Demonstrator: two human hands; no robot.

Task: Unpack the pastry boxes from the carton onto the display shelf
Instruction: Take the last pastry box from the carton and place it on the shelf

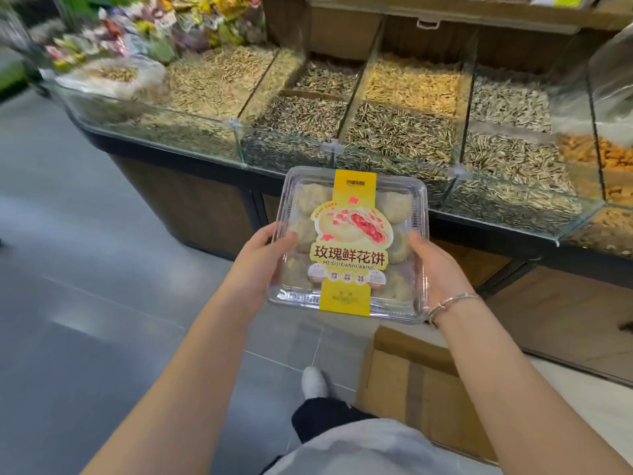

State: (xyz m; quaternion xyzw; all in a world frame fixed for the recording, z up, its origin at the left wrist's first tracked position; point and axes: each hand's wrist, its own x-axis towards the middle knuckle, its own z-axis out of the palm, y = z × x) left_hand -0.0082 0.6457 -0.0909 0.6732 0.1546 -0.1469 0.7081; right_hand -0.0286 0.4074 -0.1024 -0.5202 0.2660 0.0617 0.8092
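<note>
Hands are working as a pair on one pastry box [347, 245]. The left hand [263, 258] is gripping its left edge with the thumb lying on the clear lid. The right hand [435, 269] is gripping the right edge the same way. The fingers of both are reaching under the box and are hidden there. The hands are being kept well apart by the width of the box, and each is clamping onto its own side.

The box is hanging in the air in front of the person, held roughly level, above the grey tiled floor [85, 269] and just short of the display counter [191, 200]. A yellow label band [346, 303] is running down the middle of the lid, and round pale pastries are showing through the plastic on either side.

A thin bracelet [452, 303] is sitting on the right wrist. Below the right forearm a brown carton [411, 382] is lying on the floor, with a strip of tape along its top; whether it is open cannot be told. A white shoe [313, 382] is standing on the tiles just left of it.

Behind the box, glass-fronted bins [239, 145] are holding heaps of striped and pale seeds [394, 132]. Wrapped sweets [154, 25] are piling up at the far left, blurred.
</note>
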